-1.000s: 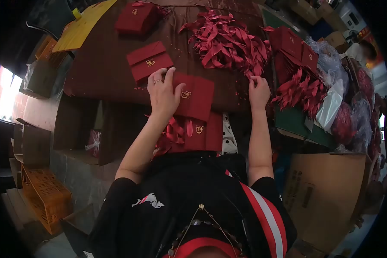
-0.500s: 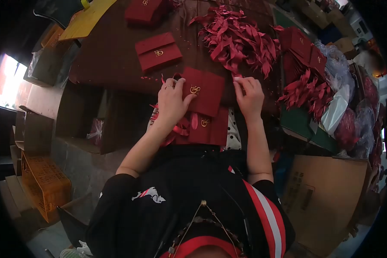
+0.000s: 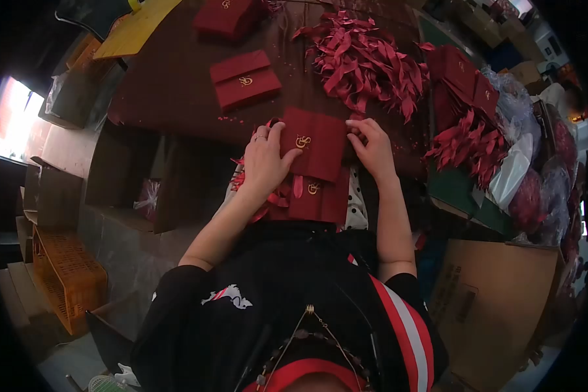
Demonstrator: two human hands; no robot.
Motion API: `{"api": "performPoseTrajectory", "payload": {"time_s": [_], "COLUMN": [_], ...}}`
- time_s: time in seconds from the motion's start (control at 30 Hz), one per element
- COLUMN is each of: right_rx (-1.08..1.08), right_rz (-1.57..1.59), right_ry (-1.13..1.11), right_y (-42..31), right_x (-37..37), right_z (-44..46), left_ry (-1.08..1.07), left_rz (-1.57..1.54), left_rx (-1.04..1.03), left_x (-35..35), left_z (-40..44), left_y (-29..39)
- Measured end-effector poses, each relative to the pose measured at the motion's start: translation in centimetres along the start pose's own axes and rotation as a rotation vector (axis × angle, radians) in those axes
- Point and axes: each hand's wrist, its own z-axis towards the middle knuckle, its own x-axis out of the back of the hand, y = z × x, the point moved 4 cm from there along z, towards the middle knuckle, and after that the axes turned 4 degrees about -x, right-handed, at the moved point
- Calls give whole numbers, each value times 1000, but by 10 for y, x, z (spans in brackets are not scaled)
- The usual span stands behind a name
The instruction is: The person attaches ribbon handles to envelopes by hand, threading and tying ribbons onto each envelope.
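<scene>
A red envelope-like pouch (image 3: pixel 320 144) with a gold emblem lies at the table's near edge. My left hand (image 3: pixel 266 155) rests on its left side, thumb on the front near the emblem and fingers curled over the left edge, gripping it. At the pouch's upper right corner is my right hand (image 3: pixel 371 147), thumb and index finger nearly together; whether a ribbon is between them is too small to tell. Below, on my lap, lie another red pouch (image 3: pixel 326 204) and loose red ribbons (image 3: pixel 277 199). A heap of red ribbons (image 3: pixel 366 62) sits beyond my right hand.
Farther left on the table are a closed red pouch (image 3: pixel 247 81) and a red stack (image 3: pixel 225 19). To the right stand more red pouches (image 3: pixel 460 75) with ribbons, and plastic bags (image 3: pixel 529 189). Cardboard boxes (image 3: pixel 496 294) and an orange crate (image 3: pixel 68 274) flank me.
My right hand has moved left, from the ribbon heap's near end to the pouch's right corner. My left hand stays at the pouch's left side. The whole view has shifted slightly.
</scene>
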Motion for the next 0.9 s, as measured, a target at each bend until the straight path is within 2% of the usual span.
{"api": "performPoseTrajectory", "payload": {"time_s": [0.17,0.27,0.33,0.43,0.5,0.57,0.63,0.77,0.9], "right_rx": [39,142,62,90,-6,54,65,51,-96], "right_rz": [-117,-306,-131,199,432,471,719,733,632], "right_ry": [26,131,200,272,280,325,408,444,383], "right_y": [4,-7,-7,7,19,11,11,11,34], "right_x": [-4,-1,5,19,26,36,45,48,27], "right_z": [5,2,1,9,14,15,19,26,25], "left_ry": [-8,3,1,6,-20,-16,-9,-2,68], "left_rz": [-1,-5,-9,-1,0,8,16,27,-61], "left_rx": [15,5,13,7,5,-9,-19,-17,-60], "left_x": [-2,-2,-3,-3,-4,-3,-3,-4,-8], "left_z": [0,-1,0,-1,0,0,0,-1,-3], "left_y": [-3,-3,-3,-4,-3,-2,-1,-1,-3]}}
